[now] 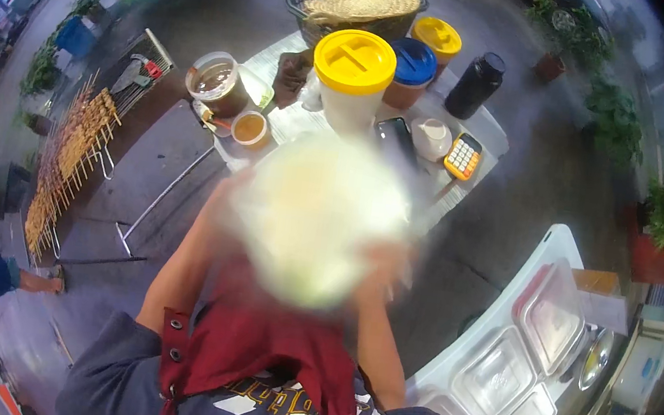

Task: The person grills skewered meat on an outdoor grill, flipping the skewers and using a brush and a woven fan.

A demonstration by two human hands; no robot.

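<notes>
Close to the camera, a pale, translucent plastic bag or similar object [319, 212] is badly blurred, so its contents cannot be made out. Its left side is in my left hand [234, 186], whose fingers are mostly hidden. My right hand [388, 264] grips the lower right side, also out of focus. Beyond it on the small table are a white tub with a yellow lid [354, 67], a dark phone [395, 136], a white container [430, 139] and a yellow calculator [464, 156]. A tub of brown liquid [215, 84] and a smaller sauce cup [250, 129] stand at the table's left.
Skewered meat [81, 145] lies on a rack at left, with two people beyond. Behind the tub stand a blue-lidded container [411, 71], a black bottle [476, 85] and a basket [311, 24]. Lidded plastic boxes [495, 374] cover a white table [479, 325] at right.
</notes>
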